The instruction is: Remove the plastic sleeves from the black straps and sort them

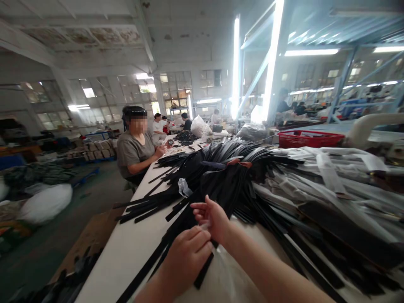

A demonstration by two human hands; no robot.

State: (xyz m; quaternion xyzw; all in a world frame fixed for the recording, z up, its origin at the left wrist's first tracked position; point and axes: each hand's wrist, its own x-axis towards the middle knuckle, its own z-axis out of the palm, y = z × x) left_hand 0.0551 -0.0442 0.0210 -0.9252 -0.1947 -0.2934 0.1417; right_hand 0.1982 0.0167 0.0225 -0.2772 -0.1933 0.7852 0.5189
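My left hand point(189, 254) is closed, with fingers and thumb pinched on what looks like a piece of clear plastic film point(205, 227). Right beside it, my right hand point(212, 219) has its thumb raised and its fingers partly stretched out; I see nothing gripped in it. Thin, see-through plastic also seems to hang below my hands, but it is faint. Beneath and beyond both hands lie many flat black straps point(217, 181), heaped on the white table point(126, 252). A crumpled clear plastic scrap point(184, 187) rests on the straps ahead.
White-wrapped strips point(315, 176) pile up at the right, with a red basket point(309, 139) behind. A co-worker point(135, 147) sits at the table's left side. A white sack point(201, 126) stands farther back. Cardboard point(91, 235) lies beside the table's left edge.
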